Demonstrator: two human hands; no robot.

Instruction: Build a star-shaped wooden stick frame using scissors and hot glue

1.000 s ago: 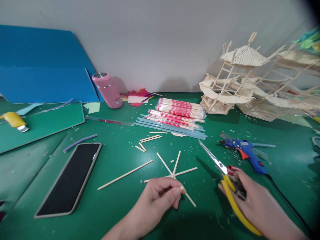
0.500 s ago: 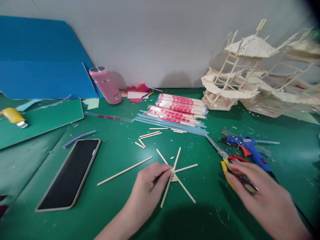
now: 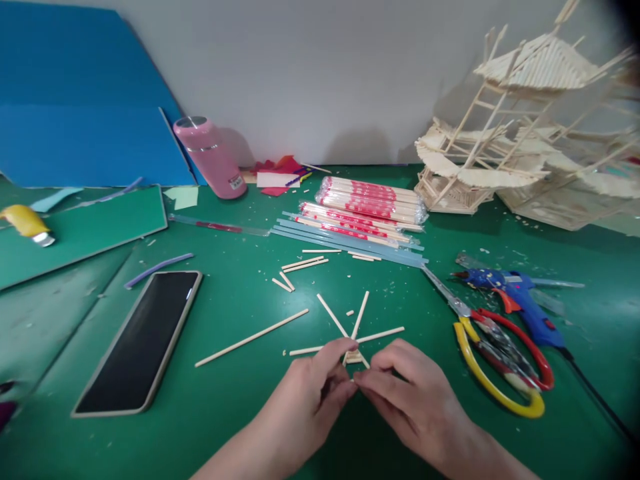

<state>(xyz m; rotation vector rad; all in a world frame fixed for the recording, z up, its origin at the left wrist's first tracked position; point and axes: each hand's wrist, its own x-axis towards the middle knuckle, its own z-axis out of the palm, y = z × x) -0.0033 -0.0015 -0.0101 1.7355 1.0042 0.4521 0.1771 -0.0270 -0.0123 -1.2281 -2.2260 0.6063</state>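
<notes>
Both hands meet at the near side of a star-shaped frame of thin wooden sticks (image 3: 381,335), which has short sticks (image 3: 354,357) laid across near its centre. My left hand (image 3: 320,380) is closed in a pinch, its index finger over the frame's centre. From the other side my right hand (image 3: 417,397) pinches too, fingertips touching the left ones. A pale bit of a short wooden stick shows between the fingertips; most of it is hidden. Right of my hands lie scissors (image 3: 483,373) with red and yellow handles.
A loose stick (image 3: 253,338) and a phone (image 3: 140,343) lie left. Behind are cut stick pieces (image 3: 305,264), blue strips (image 3: 350,245) and wrapped chopsticks (image 3: 373,199). A glue gun (image 3: 520,293) lies right, stick-built towers (image 3: 500,140) back right, a pink bottle (image 3: 213,160) back left.
My right hand has let go of the scissors and moved left to meet my left hand. The left fingers have shifted to the frame's near side. The view has shifted slightly.
</notes>
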